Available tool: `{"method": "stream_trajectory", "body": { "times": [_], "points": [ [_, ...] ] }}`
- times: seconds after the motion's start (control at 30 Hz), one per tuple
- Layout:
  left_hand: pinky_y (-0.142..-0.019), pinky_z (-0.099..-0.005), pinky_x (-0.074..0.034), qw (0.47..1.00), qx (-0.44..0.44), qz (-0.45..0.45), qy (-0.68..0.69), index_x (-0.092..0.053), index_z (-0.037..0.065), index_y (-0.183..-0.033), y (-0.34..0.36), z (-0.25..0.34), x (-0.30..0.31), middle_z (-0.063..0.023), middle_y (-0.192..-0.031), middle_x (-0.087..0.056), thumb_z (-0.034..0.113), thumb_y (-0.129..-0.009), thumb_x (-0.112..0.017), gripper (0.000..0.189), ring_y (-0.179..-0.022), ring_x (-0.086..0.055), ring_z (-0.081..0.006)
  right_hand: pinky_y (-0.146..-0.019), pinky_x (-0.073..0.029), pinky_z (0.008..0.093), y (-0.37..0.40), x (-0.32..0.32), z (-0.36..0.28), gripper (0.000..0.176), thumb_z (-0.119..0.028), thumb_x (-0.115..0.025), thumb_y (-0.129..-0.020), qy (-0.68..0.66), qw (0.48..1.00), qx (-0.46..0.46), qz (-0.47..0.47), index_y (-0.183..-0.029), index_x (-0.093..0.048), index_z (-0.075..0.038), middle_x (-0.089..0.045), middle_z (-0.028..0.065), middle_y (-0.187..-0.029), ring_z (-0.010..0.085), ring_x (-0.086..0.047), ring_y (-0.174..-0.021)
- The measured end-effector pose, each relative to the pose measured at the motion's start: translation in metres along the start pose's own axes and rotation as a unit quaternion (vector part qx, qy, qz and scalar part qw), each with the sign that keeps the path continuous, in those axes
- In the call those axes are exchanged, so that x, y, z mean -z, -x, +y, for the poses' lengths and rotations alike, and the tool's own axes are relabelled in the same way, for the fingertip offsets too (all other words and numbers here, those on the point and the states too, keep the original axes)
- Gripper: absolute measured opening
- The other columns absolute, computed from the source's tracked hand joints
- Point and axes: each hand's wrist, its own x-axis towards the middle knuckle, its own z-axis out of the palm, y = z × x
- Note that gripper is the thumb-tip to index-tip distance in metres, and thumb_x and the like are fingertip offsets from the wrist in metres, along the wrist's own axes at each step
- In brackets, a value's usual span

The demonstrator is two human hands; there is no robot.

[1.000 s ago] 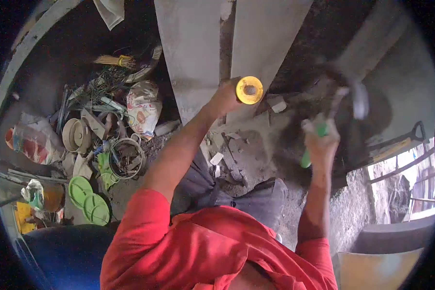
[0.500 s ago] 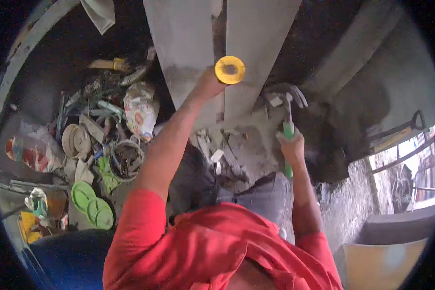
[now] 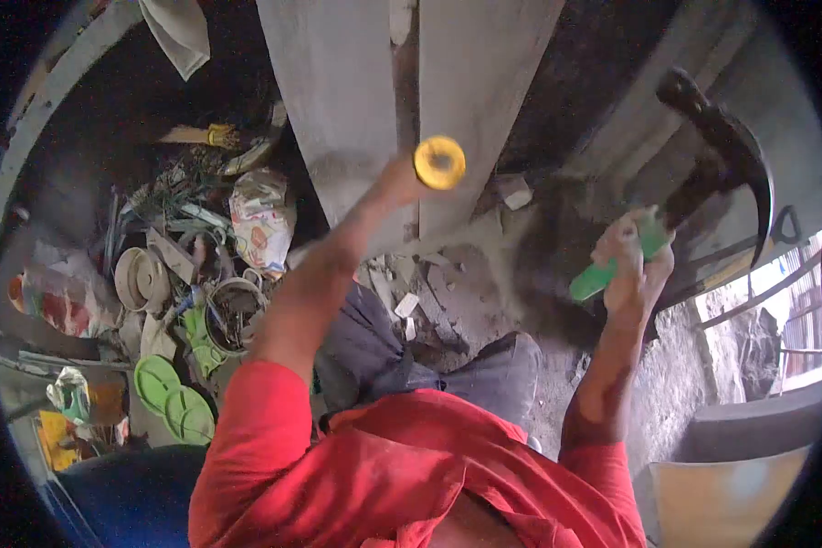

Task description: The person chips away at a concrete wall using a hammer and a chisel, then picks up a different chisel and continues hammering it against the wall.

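Over the grey boards [image 3: 338, 100], my left hand [image 3: 400, 183] is closed round a tool with a round yellow end [image 3: 439, 163]; the rest of that tool is hidden beneath the yellow end. Raised at the right, my right hand [image 3: 632, 260] grips the green handle [image 3: 595, 279] of a hammer. The dark hammer head [image 3: 735, 146] points up and to the right, away from the boards.
Tools and scrap lie heaped at the left beside a patterned bag [image 3: 261, 219], a round pot [image 3: 236, 315] and green plastic discs [image 3: 188, 413]. Rubble [image 3: 429, 306] lies below the boards. A rough wall edge [image 3: 671, 393] stands at the right.
My right hand has swung the hammer up and to the right, nearer the camera. My left hand and the yellow end have shifted slightly down.
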Motion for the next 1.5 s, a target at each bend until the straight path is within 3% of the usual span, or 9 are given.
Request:
{"method": "stream_trajectory", "body": {
  "times": [0.23,0.4,0.47,0.57,0.67,0.8,1.33,1.43,1.5],
  "points": [
    [-0.083,-0.0316,-0.051,0.954,0.145,-0.030,0.261,-0.063,0.003,-0.109,0.069,0.005,0.004,-0.0089,-0.101,-0.070,0.015,-0.075,-0.079,0.040,-0.095,-0.066,-0.0178,-0.052,-0.041,0.0264,0.058,0.061,0.073,0.017,-0.016,-0.065,-0.080,0.292,0.944,-0.108,-0.109,-0.085,-0.056,-0.002,-0.054,0.0008,-0.068,0.0086,-0.048,-0.058],
    [-0.082,-0.0317,-0.051,0.978,0.167,-0.070,0.102,-0.063,0.001,-0.107,0.138,0.004,0.007,-0.0094,-0.101,-0.069,0.011,-0.074,-0.079,0.038,-0.095,-0.066,-0.0177,-0.068,-0.048,0.0354,0.160,0.103,0.206,0.023,-0.015,-0.071,-0.073,0.356,0.831,-0.384,-0.188,-0.089,-0.063,0.001,-0.063,0.0091,-0.075,0.0195,-0.058,-0.071],
    [-0.082,-0.0323,-0.051,0.975,0.194,-0.081,0.066,-0.063,0.000,-0.106,0.151,-0.011,0.001,-0.0098,-0.101,-0.069,0.010,-0.074,-0.079,0.037,-0.094,-0.066,-0.0184,-0.065,-0.047,0.0412,0.212,0.123,0.274,0.035,-0.028,-0.073,-0.074,0.267,0.933,-0.149,-0.191,-0.088,-0.061,0.002,-0.062,0.0191,-0.078,0.0283,-0.059,-0.070],
    [-0.085,-0.0320,-0.049,0.955,0.280,-0.073,0.060,-0.062,0.002,-0.110,0.165,-0.029,-0.006,-0.0067,-0.105,-0.068,0.014,-0.073,-0.081,0.043,-0.096,-0.064,-0.0160,-0.069,-0.048,0.0412,0.221,0.119,0.277,0.024,-0.023,-0.067,-0.080,0.370,0.911,-0.088,-0.159,-0.091,-0.065,-0.002,-0.064,0.0142,-0.075,0.0256,-0.061,-0.072],
    [-0.085,-0.0314,-0.049,0.954,0.282,-0.090,0.054,-0.062,0.001,-0.110,0.160,-0.032,-0.016,-0.0058,-0.104,-0.068,0.013,-0.071,-0.082,0.045,-0.095,-0.063,-0.0163,-0.070,-0.048,0.0412,0.207,0.121,0.272,0.032,-0.032,-0.065,-0.082,0.389,0.785,-0.357,-0.323,-0.089,-0.066,-0.001,-0.064,0.0186,-0.077,0.0297,-0.062,-0.074],
    [-0.085,-0.0316,-0.049,0.965,0.235,-0.111,0.017,-0.062,0.001,-0.109,0.154,-0.022,-0.018,-0.0044,-0.104,-0.067,0.011,-0.072,-0.081,0.044,-0.094,-0.063,-0.0154,-0.064,-0.048,0.0424,0.222,0.129,0.296,0.040,-0.040,-0.066,-0.078,0.446,0.804,-0.232,-0.318,-0.086,-0.067,-0.001,-0.064,0.0206,-0.074,0.0322,-0.063,-0.069],
    [-0.074,-0.0274,-0.050,0.993,0.079,0.021,0.081,-0.065,0.000,-0.098,0.000,0.039,0.029,-0.0010,-0.090,-0.067,0.004,-0.079,-0.074,0.022,-0.082,-0.062,-0.0101,-0.043,-0.041,0.0310,0.233,0.138,0.333,0.039,-0.019,-0.069,-0.082,0.285,0.806,-0.468,-0.223,-0.113,-0.047,-0.010,-0.055,0.0059,-0.073,0.0137,-0.052,-0.052],
    [-0.072,-0.0282,-0.051,0.994,0.045,0.017,0.102,-0.065,0.000,-0.099,-0.008,0.022,0.018,-0.0020,-0.088,-0.068,0.005,-0.078,-0.074,0.024,-0.079,-0.062,-0.0109,-0.085,-0.047,0.0423,0.226,0.129,0.309,0.043,-0.041,-0.068,-0.079,0.338,0.853,-0.342,-0.205,-0.104,-0.066,-0.007,-0.064,0.0213,-0.103,0.0369,-0.060,-0.102],
    [-0.073,-0.0292,-0.051,0.988,0.057,0.018,0.139,-0.065,0.001,-0.100,-0.008,0.024,0.011,-0.0034,-0.090,-0.069,0.007,-0.077,-0.076,0.026,-0.080,-0.064,-0.0129,-0.065,-0.044,0.0377,0.219,0.121,0.285,0.036,-0.031,-0.068,-0.081,0.342,0.849,-0.340,-0.217,-0.106,-0.060,-0.006,-0.060,0.0134,-0.088,0.0260,-0.056,-0.078]
  ]
}}
